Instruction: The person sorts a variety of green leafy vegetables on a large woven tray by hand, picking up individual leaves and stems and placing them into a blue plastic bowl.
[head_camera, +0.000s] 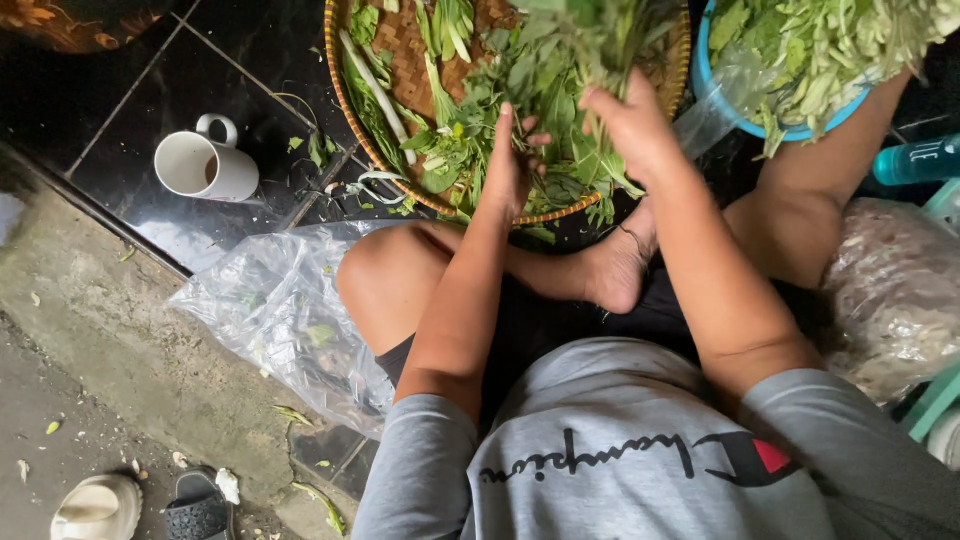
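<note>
Seated cross-legged on dark tile, tray (352, 120) of woven cane just ahead of the knees. Right hand (632, 125) is raised over the tray, fingers closed round the stems of a leafy bunch (570, 45); grip looks firm, thumb side toward the camera. Left hand (508, 165) sits just beside it, lower, palm turned inward, fingers straight and pressed together, tips touching the greens hanging from the bunch; whether it pinches a stem cannot be told. Judged step: sorting or stripping, one hand holding, the other working at a sprig. The next move seems to call for a small pinch near a stem joint while the holding hand keeps steady. Bunch's long axis runs roughly away from the body, stems at the fist, leafy ends fanning toward the tray's far side. Loose cuttings (440, 150) lie on the tray. Blue bowl (705, 85) of greens to the right; white mug (205, 160) well apart at left; clear bag (280, 310) by the knee.
</note>
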